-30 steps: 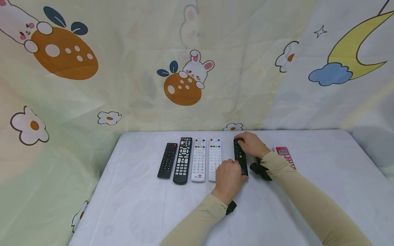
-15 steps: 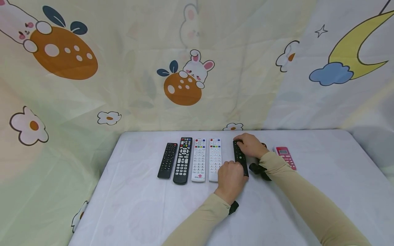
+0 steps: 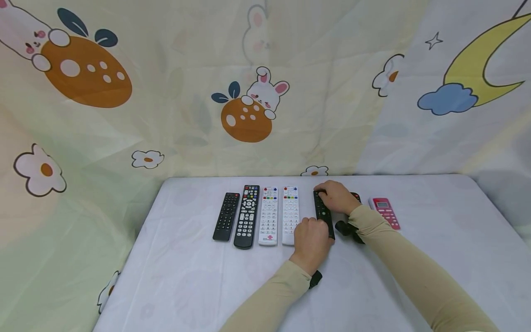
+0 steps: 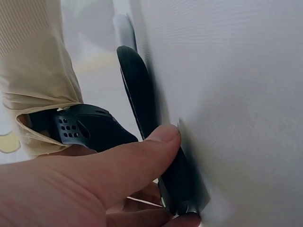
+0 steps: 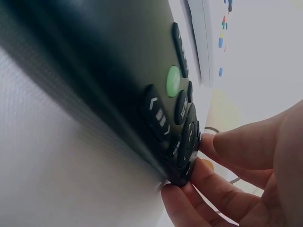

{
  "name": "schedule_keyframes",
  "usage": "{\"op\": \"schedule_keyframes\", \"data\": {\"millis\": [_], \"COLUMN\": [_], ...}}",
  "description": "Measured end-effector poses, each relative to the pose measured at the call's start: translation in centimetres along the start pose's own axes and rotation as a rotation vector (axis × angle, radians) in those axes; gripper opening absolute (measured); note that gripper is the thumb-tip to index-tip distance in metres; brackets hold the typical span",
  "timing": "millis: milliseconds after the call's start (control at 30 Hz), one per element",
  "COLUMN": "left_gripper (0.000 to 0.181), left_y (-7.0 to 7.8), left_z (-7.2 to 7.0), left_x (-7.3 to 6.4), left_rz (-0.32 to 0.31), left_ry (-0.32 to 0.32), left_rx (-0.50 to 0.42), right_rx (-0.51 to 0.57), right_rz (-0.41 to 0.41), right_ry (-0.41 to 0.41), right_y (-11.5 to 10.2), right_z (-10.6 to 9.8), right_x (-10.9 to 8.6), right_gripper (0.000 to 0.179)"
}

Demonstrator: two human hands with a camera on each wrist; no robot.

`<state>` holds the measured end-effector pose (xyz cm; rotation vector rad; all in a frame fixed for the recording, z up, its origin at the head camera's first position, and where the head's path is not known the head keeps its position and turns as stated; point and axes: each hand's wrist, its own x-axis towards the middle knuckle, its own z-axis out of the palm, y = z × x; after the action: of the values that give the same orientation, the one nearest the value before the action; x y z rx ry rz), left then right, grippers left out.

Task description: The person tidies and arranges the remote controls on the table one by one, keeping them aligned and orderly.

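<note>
A black remote control (image 3: 323, 210) lies on the white cloth between both hands, its far end tilted slightly left. My left hand (image 3: 312, 244) pinches its near end. In the left wrist view the thumb (image 4: 163, 137) crosses beside the dark body, and other fingers show below it. My right hand (image 3: 338, 198) holds the far end, fingertips (image 5: 176, 201) curled at that end in the right wrist view, near the round button pad. A second black remote (image 3: 356, 196) with a red button shows partly from behind my right wrist.
To the left stand a small black remote (image 3: 226, 216), a larger black remote (image 3: 246, 216) and two white remotes (image 3: 268, 216), side by side in a row. A red remote (image 3: 386, 213) with a small screen lies at the right, partly behind my sleeve. A patterned curtain (image 3: 186, 120) hangs behind the table.
The held remote's far end has shifted a little left along with my right hand, uncovering more of the second black remote. My left hand has moved slightly right.
</note>
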<state>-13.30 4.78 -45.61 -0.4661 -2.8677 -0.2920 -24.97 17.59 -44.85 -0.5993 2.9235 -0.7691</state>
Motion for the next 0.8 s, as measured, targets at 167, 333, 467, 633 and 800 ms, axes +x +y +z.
{"op": "schedule_keyframes", "data": {"millis": [167, 333, 467, 633, 800], "left_gripper": [0.037, 0.036, 0.035, 0.037, 0.045], "left_y": [0.0, -0.1, -0.1, -0.4, -1.2], "left_z": [0.0, 0.1, 0.0, -0.4, -1.4], "left_x": [0.1, 0.1, 0.1, 0.2, 0.4], "left_rz": [-0.001, -0.003, 0.0, 0.007, 0.022], "left_ry": [0.004, 0.012, 0.006, 0.004, 0.016], "left_rx": [0.006, -0.004, -0.006, -0.019, -0.027], "right_rx": [0.004, 0.015, 0.023, 0.035, 0.044], "right_rz": [0.003, 0.02, 0.036, 0.062, 0.066], "right_ry": [-0.001, -0.008, -0.008, 0.01, 0.039], "right_y": [0.1, 0.2, 0.2, 0.2, 0.0], "right_z": [0.1, 0.2, 0.3, 0.3, -0.1], "right_x": [0.0, 0.0, 0.0, -0.2, -0.7], "right_gripper": [0.031, 0.032, 0.033, 0.035, 0.035]}}
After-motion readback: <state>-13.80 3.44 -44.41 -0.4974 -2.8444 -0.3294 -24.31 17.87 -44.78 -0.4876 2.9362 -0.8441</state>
